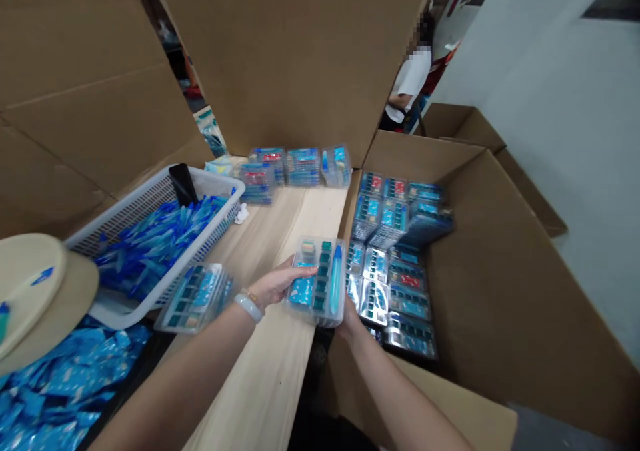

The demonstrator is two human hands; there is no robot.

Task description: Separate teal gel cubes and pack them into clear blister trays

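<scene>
A clear plastic case (316, 284) with a blue pen, dark green squares and blue packets inside is held between both hands above the table's right edge. It looks like the top one of a small stack. My left hand (280, 283) grips its left side, thumb lying over the top. On the right side my right hand (349, 317) holds it, its fingers mostly hidden. More such cases (193, 301) lie to the left of my left forearm. A large cardboard box (480, 271) to the right contains several stacks of the same cases (375, 284).
A white basket (145, 311) holds many blue pens (165, 237) and a black phone-like object (183, 184). Beside it are a cream round tub (60, 284) and blue packets (65, 377). Case stacks (303, 167) line the table's (265, 371) back. A person (413, 81) stands beyond the cardboard.
</scene>
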